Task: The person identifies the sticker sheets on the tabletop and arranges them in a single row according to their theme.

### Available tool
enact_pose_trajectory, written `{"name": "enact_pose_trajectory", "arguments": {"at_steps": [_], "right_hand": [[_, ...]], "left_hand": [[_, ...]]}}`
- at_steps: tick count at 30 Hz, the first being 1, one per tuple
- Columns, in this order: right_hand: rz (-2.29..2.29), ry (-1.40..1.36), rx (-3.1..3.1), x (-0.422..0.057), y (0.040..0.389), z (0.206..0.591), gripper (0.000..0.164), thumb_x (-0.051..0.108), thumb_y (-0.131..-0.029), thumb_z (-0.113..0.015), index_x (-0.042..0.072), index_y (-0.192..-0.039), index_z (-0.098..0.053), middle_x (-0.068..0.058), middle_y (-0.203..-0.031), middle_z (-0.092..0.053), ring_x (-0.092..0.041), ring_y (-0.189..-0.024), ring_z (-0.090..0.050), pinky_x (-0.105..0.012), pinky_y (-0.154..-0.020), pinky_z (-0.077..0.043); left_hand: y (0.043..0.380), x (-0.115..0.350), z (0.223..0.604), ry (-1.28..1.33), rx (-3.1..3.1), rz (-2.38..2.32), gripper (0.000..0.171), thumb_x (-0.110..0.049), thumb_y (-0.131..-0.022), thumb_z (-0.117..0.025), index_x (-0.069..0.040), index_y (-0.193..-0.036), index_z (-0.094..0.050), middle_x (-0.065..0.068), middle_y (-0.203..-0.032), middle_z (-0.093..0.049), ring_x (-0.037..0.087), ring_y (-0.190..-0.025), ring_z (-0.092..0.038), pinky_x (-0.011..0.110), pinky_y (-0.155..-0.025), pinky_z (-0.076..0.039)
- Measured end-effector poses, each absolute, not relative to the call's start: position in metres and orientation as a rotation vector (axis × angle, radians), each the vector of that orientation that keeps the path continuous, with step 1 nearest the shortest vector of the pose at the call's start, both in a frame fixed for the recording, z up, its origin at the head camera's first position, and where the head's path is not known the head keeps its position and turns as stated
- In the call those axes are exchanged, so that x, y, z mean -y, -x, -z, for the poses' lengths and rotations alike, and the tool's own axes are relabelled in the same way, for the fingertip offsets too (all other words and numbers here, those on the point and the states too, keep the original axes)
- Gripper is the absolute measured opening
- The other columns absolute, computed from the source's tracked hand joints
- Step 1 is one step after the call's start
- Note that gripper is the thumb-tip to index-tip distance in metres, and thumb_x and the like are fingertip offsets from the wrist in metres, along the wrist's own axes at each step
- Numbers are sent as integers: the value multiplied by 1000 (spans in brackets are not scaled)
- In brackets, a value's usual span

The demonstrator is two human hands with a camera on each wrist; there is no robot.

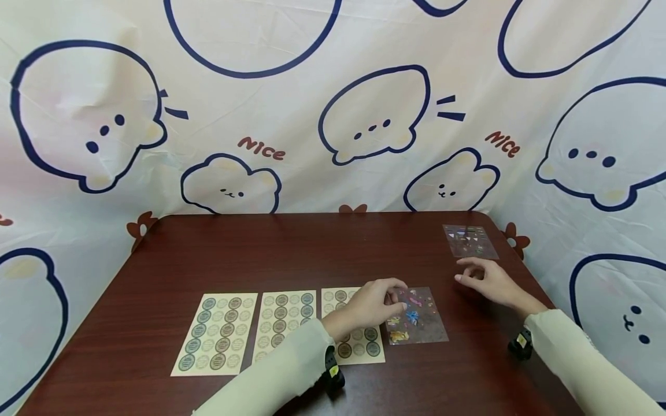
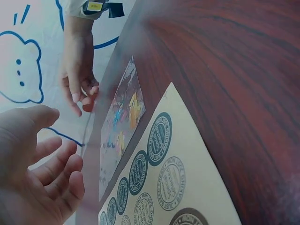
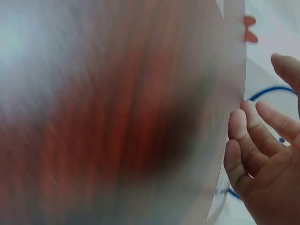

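My left hand [image 1: 366, 305] hovers over the rightmost cream sheet of round stamp-like stickers [image 1: 358, 348], its fingers loosely bent and holding nothing. Its fingertips overlap the left edge of a clear sheet [image 1: 429, 326] with small blue, yellow and pink decorations. The left wrist view shows this hand [image 2: 40, 173] with spread, relaxed fingers beside that sheet [image 2: 119, 122]. Farther right, my right hand [image 1: 489, 281] is held above the table, loosely curled around nothing. Just beyond its fingers lies a second clear sheet with small shiny pieces [image 1: 470, 242].
Two more cream sticker sheets lie to the left, one in the middle [image 1: 276, 318] and one at far left [image 1: 214, 332]. All rest on a dark red-brown wooden table [image 1: 291, 248]. A white cloth with cartoon outlines [image 1: 302, 115] hangs around its back and sides.
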State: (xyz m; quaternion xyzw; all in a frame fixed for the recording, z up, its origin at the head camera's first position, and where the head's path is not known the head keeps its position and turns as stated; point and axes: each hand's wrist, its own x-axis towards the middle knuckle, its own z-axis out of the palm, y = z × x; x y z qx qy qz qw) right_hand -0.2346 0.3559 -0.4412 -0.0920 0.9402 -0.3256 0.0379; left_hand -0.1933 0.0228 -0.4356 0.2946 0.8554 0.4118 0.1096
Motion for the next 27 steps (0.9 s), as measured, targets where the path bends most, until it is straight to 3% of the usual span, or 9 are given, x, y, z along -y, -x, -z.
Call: {"name": "enact_pose_trajectory", "arguments": {"at_steps": [5, 9, 13, 17, 22, 27], "right_hand": [[852, 189, -2979, -371, 249, 439, 55, 36, -98, -66, -3, -135, -58, -22, -110, -68, -22, -86, -63, -34, -69, -51], [765, 167, -3011, -385, 259, 441, 62, 38, -98, -65, -9, -137, -54, -36, -129, -60, -44, -104, -65, -54, -86, -55], [673, 97, -3028, -400, 267, 445, 68, 40, -98, -64, -12, -139, -51, -41, -138, -49, -55, -123, -52, -68, -100, -43], [532, 53, -3046, -407, 267, 447, 69, 42, -97, -62, -11, -140, -50, -43, -140, -43, -59, -128, -39, -75, -100, -36], [467, 56, -3049, -406, 262, 449, 69, 43, -96, -63, -8, -142, -50, -41, -143, -40, -62, -129, -37, -76, -99, -34], [577, 210, -3070, -399, 261, 451, 55, 29, -94, -70, -8, -134, -59, -37, -135, -52, -54, -121, -51, -68, -97, -43]], "left_hand": [[198, -25, 436, -871, -2471, -1278, 37, -21, -98, -65, -10, -133, -63, -5, -91, -63, 3, -70, -53, 18, -65, -43], [201, -27, 437, -847, -2441, -1322, 36, -19, -99, -63, -10, -134, -63, -4, -92, -63, 7, -68, -53, 19, -64, -42], [202, -28, 438, -821, -2428, -1345, 35, -19, -100, -63, -10, -134, -63, -3, -90, -64, 8, -67, -52, 20, -62, -41], [204, -29, 439, -806, -2415, -1360, 35, -19, -100, -63, -10, -133, -63, -4, -89, -64, 9, -66, -52, 20, -61, -41], [208, -29, 440, -831, -2423, -1345, 35, -20, -100, -63, -9, -133, -63, -4, -89, -65, 9, -67, -53, 20, -62, -42], [212, -29, 441, -828, -2434, -1325, 35, -21, -100, -63, -10, -133, -63, -4, -89, -65, 10, -69, -54, 21, -63, -42]]}}
